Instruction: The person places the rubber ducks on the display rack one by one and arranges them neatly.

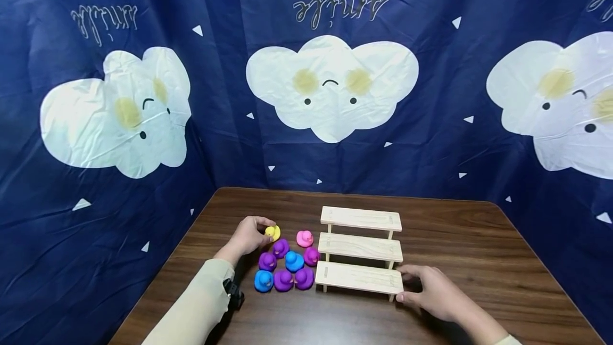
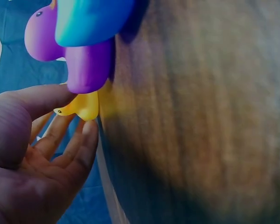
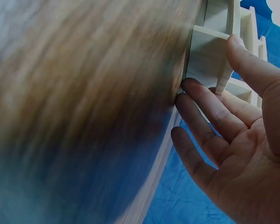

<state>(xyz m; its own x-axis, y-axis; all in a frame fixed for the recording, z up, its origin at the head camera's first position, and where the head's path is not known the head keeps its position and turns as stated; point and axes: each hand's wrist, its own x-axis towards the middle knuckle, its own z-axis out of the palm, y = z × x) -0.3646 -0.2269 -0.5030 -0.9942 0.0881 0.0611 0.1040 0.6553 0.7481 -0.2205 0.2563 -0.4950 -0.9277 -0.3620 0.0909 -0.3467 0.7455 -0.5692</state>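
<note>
One yellow duck lies just rightward of the nearer, lightly pinching left hand, the right hand loosely spread at the stand.

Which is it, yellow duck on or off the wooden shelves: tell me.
Off: the head view shows the yellow duck at the left hand, left of the wooden shelves, beyond a purple duck.

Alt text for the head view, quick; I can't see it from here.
A person's left hand has its thumb and fingers around a yellow toy duck, while the right hand is at the right end of the nearest wooden shelf of three. Eight pink, purple and blue ducks sit left of the shelves on a brown table.
</note>
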